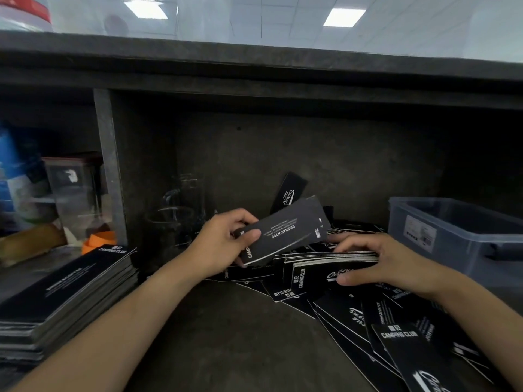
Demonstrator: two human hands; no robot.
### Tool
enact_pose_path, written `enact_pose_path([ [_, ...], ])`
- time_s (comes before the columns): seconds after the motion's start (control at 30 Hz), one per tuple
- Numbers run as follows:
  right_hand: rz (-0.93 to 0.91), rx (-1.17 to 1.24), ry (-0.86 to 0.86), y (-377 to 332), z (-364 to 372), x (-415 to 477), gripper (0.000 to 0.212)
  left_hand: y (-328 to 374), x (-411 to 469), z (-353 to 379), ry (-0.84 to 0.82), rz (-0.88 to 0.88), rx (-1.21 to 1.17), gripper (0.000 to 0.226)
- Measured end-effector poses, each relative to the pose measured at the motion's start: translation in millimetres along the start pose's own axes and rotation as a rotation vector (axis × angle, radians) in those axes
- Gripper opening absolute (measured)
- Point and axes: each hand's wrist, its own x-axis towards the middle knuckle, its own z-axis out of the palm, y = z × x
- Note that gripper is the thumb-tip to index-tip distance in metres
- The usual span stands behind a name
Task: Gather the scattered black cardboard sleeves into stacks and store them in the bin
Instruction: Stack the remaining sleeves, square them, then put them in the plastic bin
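Note:
My left hand (223, 241) grips a small bundle of black cardboard sleeves (285, 233) with white print, tilted up to the right above the shelf floor. My right hand (368, 258) grips a thicker stack of sleeves (319, 264), fingers over its top and thumb on its front, on the scattered pile. Loose sleeves (396, 329) lie spread over the right half of the shelf. One sleeve (288, 193) leans against the back wall. A tall finished stack (68, 290) stands at the left. The grey plastic bin (441, 222) sits at the right.
Glass mugs (181, 207) stand behind my left hand. A metal post (110, 171) divides off a left compartment holding a clear container (73, 190) and an orange object (99, 241). A dark shelf edge (254, 69) hangs overhead.

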Motion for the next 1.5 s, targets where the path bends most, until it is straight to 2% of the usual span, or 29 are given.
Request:
enact_pose_path([
  [0.17,0.008,0.036,0.010,0.6,5.1,0.2,0.035,5.2,-3.2,2.3,-0.045,-0.031,-0.038,0.018],
  [0.3,0.083,0.136,0.046,-0.2,4.7,1.7,0.066,5.9,-4.9,-0.8,-0.071,-0.016,0.010,0.021],
  [0.37,0.050,0.039,0.052,-1.7,4.5,-0.1,0.081,8.1,-5.9,-1.6,-0.104,-0.007,0.024,0.021],
  [0.4,0.031,0.000,0.033,-3.3,5.8,-1.1,0.079,9.6,-6.6,-1.4,-0.121,-0.004,0.040,0.020],
  [0.47,0.013,-0.010,-0.006,-7.3,8.8,-2.2,0.061,11.7,-7.5,0.1,-0.156,-0.011,0.058,0.020],
  [0.53,0.005,-0.002,-0.014,-8.9,11.0,-1.8,0.053,12.6,-10.2,6.2,-0.212,-0.075,-0.048,0.030],
  [0.63,0.023,-0.057,0.100,-4.3,15.9,4.3,0.066,9.8,-11.9,24.6,-0.185,-0.206,-0.168,0.049],
  [0.73,0.047,0.065,0.172,-1.7,27.1,9.9,0.077,11.0,-11.2,44.5,-0.061,-0.192,-0.237,0.031],
  [0.83,0.097,0.022,0.083,-4.0,26.2,9.7,0.083,10.1,-8.2,48.2,-0.023,-0.209,-0.224,0.029],
  [0.93,0.145,-0.239,0.021,-4.8,14.7,5.6,0.066,10.3,-9.6,48.0,-0.042,-0.241,-0.289,0.029],
  [1.0,0.111,-0.352,0.048,-5.6,17.7,4.5,0.059,12.9,-12.8,50.2,-0.064,-0.207,-0.227,0.033],
  [1.1,0.070,-0.316,0.109,-6.3,31.6,7.4,0.052,13.6,-15.3,51.3,-0.039,-0.104,-0.122,0.026],
  [1.17,0.057,-0.267,0.083,-4.3,34.5,8.6,0.052,10.2,-15.1,49.1,-0.033,-0.056,-0.032,0.025],
  [1.27,0.059,-0.169,0.034,-7.0,27.3,4.1,0.047,6.0,-14.7,46.9,-0.075,0.005,0.130,0.031],
  [1.33,0.083,-0.105,0.061,-10.0,20.1,1.3,0.047,9.4,-16.9,45.6,-0.094,0.063,0.302,0.038],
  [1.43,0.002,-0.120,0.177,-8.2,11.7,2.6,0.024,12.0,-19.5,43.1,-0.099,0.124,0.454,0.046],
  [1.5,-0.033,-0.127,0.222,-5.0,8.8,3.7,0.017,11.7,-20.1,42.2,-0.102,0.149,0.472,0.047],
])
